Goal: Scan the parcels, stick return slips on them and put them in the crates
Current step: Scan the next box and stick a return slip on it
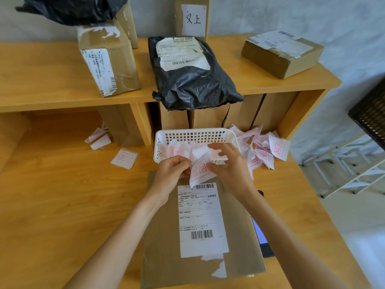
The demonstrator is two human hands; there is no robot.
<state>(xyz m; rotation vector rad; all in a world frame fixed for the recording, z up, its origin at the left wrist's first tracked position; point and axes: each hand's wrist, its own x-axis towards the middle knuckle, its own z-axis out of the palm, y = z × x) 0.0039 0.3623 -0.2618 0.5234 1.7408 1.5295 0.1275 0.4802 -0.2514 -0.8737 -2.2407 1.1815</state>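
Note:
A flat brown cardboard parcel with a white shipping label lies on the desk in front of me. Just above its far edge, my left hand and my right hand both pinch a white return slip printed with red characters. Behind the hands stands a white plastic basket holding more slips. My right hand's fingers are spread over the basket's front edge.
A heap of loose slips lies right of the basket, and a few more lie at the left. On the upper shelf sit a taped box, a black bag parcel and a brown box. A dark device shows at the parcel's right edge.

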